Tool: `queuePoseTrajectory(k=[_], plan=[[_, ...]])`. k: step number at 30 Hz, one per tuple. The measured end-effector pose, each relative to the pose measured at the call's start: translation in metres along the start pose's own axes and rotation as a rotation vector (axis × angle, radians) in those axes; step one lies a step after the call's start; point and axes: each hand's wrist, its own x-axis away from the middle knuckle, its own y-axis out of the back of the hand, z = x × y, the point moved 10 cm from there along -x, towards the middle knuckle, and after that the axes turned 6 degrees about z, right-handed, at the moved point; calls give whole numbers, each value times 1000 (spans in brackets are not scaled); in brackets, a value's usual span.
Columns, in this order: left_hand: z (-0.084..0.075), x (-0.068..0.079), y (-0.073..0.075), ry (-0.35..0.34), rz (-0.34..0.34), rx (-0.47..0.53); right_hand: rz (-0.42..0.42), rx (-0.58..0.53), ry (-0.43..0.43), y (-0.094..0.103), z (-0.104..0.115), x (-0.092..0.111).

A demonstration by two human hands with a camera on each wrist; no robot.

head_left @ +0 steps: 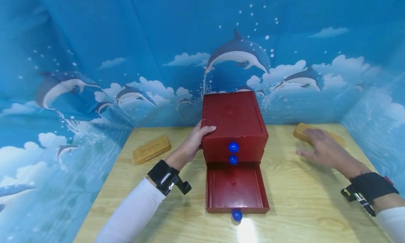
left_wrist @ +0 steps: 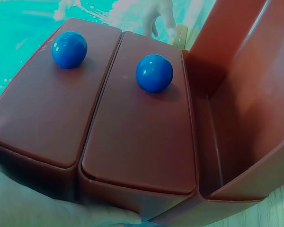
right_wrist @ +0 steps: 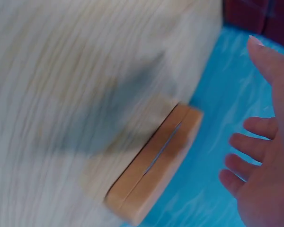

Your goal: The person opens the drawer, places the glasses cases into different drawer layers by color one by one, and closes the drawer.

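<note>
A dark red drawer box with blue ball knobs stands mid-table. Its lowest drawer is pulled out and holds nothing; the two upper drawers are closed. My left hand holds the box by its upper left edge, fingertips over the top; in the left wrist view part of that hand lies along the side. At the back right, my right hand hovers near a tan oblong case, fingers loosely bent and holding nothing. The right wrist view shows this case with a seam along its side, apart from the fingers.
Another tan case with faint lettering lies at the left of the pale wooden table. A blue cloth with dolphins hangs behind and along both sides. The open drawer's blue knob sticks out toward the front.
</note>
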Motion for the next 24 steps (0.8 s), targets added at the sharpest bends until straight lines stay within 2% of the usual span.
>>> queuePoseTrajectory(k=[5,9,14,20,24], plan=[[-4,0,1,-27,5,-5,-48,44,8,-4,-22,-7],[-6,1,-1,-28,31,6,-35,42,-39,-8,-39,-9],[-8,3,-4,3,42,4,-8,47,-118,-19,-67,-5],[-13,9,-9,16,48,-3,136,-20,-258,-36,-101,3],[-7,5,-4,0,36,11,236,-50,-287,-45,-111,6]])
